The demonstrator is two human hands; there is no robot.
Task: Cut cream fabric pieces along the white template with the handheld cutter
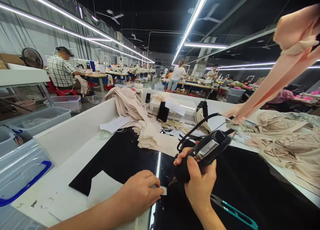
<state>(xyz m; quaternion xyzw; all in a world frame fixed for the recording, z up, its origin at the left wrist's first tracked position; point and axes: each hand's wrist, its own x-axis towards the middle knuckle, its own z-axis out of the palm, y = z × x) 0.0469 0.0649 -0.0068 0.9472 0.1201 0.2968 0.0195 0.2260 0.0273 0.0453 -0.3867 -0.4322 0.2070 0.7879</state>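
Observation:
My right hand (201,183) is wrapped round a black corded handheld power tool (203,153) with a silver plate on its side. The tool's lower end points down and left toward the black sheet (117,163) on the table. Peach fabric strips (277,73) run from the tool's upper end to the top right. My left hand (141,191) is closed, its fingertips pinching a small whitish piece (163,190) just left of the tool's tip. A white paper piece (103,186) lies partly under my left forearm. Scissors with teal handles (237,213) lie right of my right wrist.
Stacked beige fabric pieces (155,138) lie ahead, before a white vented machine (172,109). Beige lace pieces (290,136) are heaped at right. A low white wall (82,130) edges the table. Plastic bins (40,120) stand at left. Several people work at sewing tables beyond.

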